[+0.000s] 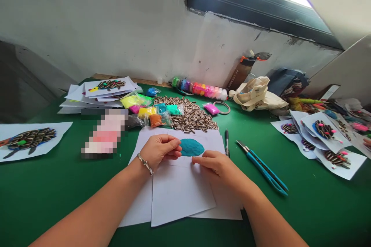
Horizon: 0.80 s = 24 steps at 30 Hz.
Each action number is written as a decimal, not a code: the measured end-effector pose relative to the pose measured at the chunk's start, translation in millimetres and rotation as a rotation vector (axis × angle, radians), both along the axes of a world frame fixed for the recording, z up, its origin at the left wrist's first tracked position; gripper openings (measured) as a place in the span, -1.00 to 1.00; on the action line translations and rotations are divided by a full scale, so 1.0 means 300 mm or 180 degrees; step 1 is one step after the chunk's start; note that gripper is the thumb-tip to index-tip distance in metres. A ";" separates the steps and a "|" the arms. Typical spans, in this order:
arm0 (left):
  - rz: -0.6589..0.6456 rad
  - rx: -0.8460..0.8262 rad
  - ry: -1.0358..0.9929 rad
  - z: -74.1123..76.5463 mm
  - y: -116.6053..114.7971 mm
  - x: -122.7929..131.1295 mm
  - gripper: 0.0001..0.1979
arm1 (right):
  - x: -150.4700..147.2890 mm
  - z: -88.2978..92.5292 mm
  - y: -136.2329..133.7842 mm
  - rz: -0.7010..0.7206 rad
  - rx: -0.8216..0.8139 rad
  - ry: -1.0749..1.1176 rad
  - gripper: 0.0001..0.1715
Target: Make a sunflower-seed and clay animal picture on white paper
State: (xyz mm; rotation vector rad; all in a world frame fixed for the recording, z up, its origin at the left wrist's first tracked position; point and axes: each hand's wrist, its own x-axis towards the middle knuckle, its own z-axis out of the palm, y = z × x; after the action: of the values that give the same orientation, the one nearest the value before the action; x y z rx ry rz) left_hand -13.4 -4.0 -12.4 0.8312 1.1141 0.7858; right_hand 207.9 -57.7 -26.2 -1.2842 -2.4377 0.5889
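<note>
You have a flat oval of blue clay (192, 147) at the centre of the frame, lying on white paper (182, 197) spread over the green tabletop (72, 200). Your left hand (162, 148), with a bracelet (146, 165) at its wrist, is at the oval's left end, thumb and fingers drawn together; you cannot tell from here whether the tips pinch the clay's edge. Your right hand (216, 162) is at the lower right of the oval, forefinger stretched toward its lower edge and the other fingers loosely curled; whether it touches the clay or only the paper is unclear.

Just above your paper lies a heap of striped seeds (197, 117), with small bags of coloured clay (147, 112) along its left side. To the right of your paper you have a black pen (227, 141) and, beside it, a slanting blue tool (263, 170). A stack of sheets (107, 85) sits left of the clay bags, its top one bearing a seed-covered animal. Right of centre, near the wall, a brown bottle (240, 73) leans behind a cream cloth bag (252, 92).
</note>
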 end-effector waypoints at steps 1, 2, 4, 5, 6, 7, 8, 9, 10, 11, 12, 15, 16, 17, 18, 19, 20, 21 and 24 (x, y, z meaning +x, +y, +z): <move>-0.0002 0.0016 0.0012 0.000 -0.001 0.000 -0.66 | 0.002 0.004 -0.002 -0.0027 -0.0045 0.0096 -0.61; -0.0002 0.0027 0.0023 0.000 -0.001 0.000 -0.66 | 0.004 0.008 -0.005 -0.0044 -0.0076 0.0144 -0.60; -0.0002 0.0019 0.0031 -0.001 -0.001 0.000 -0.66 | 0.004 0.016 -0.009 -0.0027 -0.0059 0.0110 -0.64; -0.0005 0.0004 0.0022 -0.001 0.000 0.000 -0.65 | 0.003 0.020 -0.010 -0.0010 -0.0026 0.0055 -0.66; -0.0003 -0.0016 0.0009 -0.002 0.000 0.000 -0.65 | 0.002 0.022 -0.010 0.0012 0.0009 0.0003 -0.67; -0.0006 -0.0035 -0.0008 -0.003 0.000 -0.001 -0.64 | 0.000 0.025 -0.011 0.0030 0.0033 -0.0030 -0.68; -0.0013 -0.0048 -0.0026 -0.003 0.001 -0.001 -0.63 | -0.001 0.027 -0.011 0.0037 0.0046 -0.0040 -0.67; -0.0023 -0.0055 -0.0045 -0.004 0.001 -0.002 -0.62 | -0.001 0.029 -0.011 0.0043 0.0037 -0.0037 -0.66; -0.0031 -0.0058 -0.0058 -0.005 0.001 -0.003 -0.61 | -0.002 0.031 -0.012 0.0054 0.0021 -0.0023 -0.66; -0.0041 -0.0059 -0.0068 -0.006 0.001 -0.004 -0.61 | -0.002 0.034 -0.012 0.0070 0.0005 -0.0008 -0.66; -0.0046 -0.0056 -0.0074 -0.006 0.002 -0.005 -0.60 | -0.004 0.038 -0.013 0.0088 -0.0015 -0.0014 -0.65; -0.0042 -0.0053 -0.0076 -0.008 0.004 -0.005 -0.60 | -0.012 0.050 -0.016 0.0132 -0.0064 -0.0194 -0.66; -0.0038 -0.0055 -0.0072 -0.008 0.004 -0.004 -0.60 | -0.014 0.053 -0.016 0.0139 -0.0074 -0.0269 -0.66; -0.0035 -0.0060 -0.0066 -0.007 0.005 -0.003 -0.60 | -0.016 0.056 -0.017 0.0143 -0.0081 -0.0313 -0.66; -0.0031 -0.0068 -0.0059 -0.007 0.005 -0.003 -0.61 | -0.016 0.057 -0.016 0.0165 -0.0088 -0.0304 -0.67; -0.0028 -0.0071 -0.0054 -0.006 0.005 -0.002 -0.62 | -0.015 0.056 -0.015 0.0182 -0.0107 -0.0244 -0.67; -0.0021 -0.0066 -0.0050 -0.004 0.004 -0.002 -0.63 | -0.012 0.054 -0.015 0.0175 -0.0143 -0.0153 -0.67; -0.0014 -0.0059 -0.0046 -0.003 0.003 -0.001 -0.64 | -0.009 0.052 -0.013 0.0142 -0.0193 -0.0059 -0.65; -0.0001 -0.0035 -0.0029 0.000 0.002 -0.001 -0.66 | 0.001 0.040 -0.011 -0.0038 -0.0305 0.0041 -0.61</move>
State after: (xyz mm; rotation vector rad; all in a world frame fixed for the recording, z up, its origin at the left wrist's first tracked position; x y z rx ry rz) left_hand -13.7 -3.4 -12.4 0.8178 1.1092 0.7818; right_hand 208.3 -60.9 -14.2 -1.3266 -2.4162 0.7165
